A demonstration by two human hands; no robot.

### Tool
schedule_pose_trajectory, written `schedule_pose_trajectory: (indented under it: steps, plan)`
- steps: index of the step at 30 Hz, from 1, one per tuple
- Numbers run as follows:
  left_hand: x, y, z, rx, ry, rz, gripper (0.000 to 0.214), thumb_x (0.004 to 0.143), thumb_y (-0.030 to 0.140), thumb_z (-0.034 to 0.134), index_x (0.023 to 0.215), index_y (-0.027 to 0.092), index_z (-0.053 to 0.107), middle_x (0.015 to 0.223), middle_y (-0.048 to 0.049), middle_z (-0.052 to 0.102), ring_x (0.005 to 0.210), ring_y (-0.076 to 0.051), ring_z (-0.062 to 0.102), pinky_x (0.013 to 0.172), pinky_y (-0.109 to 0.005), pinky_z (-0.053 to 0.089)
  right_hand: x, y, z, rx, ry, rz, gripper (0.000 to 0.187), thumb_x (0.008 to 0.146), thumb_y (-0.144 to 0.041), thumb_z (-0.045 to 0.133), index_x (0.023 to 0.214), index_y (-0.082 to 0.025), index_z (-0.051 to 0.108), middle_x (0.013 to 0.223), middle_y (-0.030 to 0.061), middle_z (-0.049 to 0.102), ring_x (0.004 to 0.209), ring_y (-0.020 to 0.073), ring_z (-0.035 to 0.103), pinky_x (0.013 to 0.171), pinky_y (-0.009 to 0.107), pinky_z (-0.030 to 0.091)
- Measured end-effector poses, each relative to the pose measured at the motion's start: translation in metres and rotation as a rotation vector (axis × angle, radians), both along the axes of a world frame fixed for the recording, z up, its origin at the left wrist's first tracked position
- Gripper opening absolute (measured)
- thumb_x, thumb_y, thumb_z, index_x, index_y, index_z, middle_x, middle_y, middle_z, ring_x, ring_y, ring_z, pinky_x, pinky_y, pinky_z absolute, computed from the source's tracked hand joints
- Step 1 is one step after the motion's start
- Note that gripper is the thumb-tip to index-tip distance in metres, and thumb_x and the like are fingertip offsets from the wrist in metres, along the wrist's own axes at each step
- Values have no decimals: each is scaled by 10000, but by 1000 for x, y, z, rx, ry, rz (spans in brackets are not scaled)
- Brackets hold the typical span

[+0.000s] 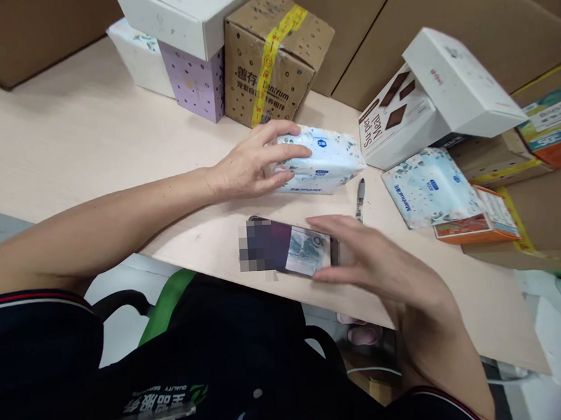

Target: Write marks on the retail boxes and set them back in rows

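My left hand (253, 164) reaches across the pale wooden table (67, 140) and wraps its fingers round one end of a soft tissue pack (328, 163) lying flat near the middle. My right hand (374, 264) grips the right end of a smartphone (287, 246), holding it level over the table's front edge. A black pen (359, 199) lies between the tissue pack and the phone.
A brown carton with yellow tape (266, 59), a purple dotted box (196, 82) and a white box (183, 13) stand at the back. Right of the pen lie a second tissue pack (429, 188), a chocolate-print box (394, 124), a white lid (458, 82) and an orange box (481, 223). Cardboard walls surround the table.
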State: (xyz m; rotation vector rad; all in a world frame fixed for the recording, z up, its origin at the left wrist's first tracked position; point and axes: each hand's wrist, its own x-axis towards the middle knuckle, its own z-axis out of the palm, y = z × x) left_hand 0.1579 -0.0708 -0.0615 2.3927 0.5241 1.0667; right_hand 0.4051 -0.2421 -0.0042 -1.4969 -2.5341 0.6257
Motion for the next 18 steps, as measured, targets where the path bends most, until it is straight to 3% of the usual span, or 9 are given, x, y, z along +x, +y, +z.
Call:
schedule_pose_trajectory:
  steps: [3, 8, 14, 18]
  plan:
    - [1, 2, -2, -117, -35, 21, 517, 859, 703, 687, 1131, 267, 738, 1391, -87, 561, 1395, -400, 503, 1139, -670, 400, -23, -9, -15, 22, -69, 94, 919, 805, -659, 757, 1566, -256, 437, 1547, 198, 508, 1409, 420, 488, 1099, 610, 481]
    - [1, 4, -3, -163, -45, 21, 506, 865, 697, 684, 1123, 267, 748, 1390, -82, 554, 1395, -402, 502, 1135, -654, 415, -35, -5, -33, 127, -75, 142, 803, 876, -586, 716, 1507, -137, 504, 1430, 255, 567, 1291, 420, 538, 1066, 607, 495]
    - [1, 0, 0, -89, -16, -1, 504, 843, 675, 725, 1175, 297, 736, 1423, -85, 549, 1410, -399, 482, 1178, -646, 376, -35, -1, -28, 83, 67, 97, 743, 848, -469, 761, 1476, -139, 539, 1336, 218, 627, 1226, 394, 572, 1049, 587, 501]
    - [0, 1, -3, -21, -22, 6, 464, 868, 623, 722, 1208, 307, 722, 1412, -91, 563, 1381, -378, 517, 1169, -638, 391, -26, -2, -13, -127, 347, -44, 755, 752, -413, 818, 1444, -236, 573, 1373, 146, 643, 1279, 348, 585, 1084, 535, 494]
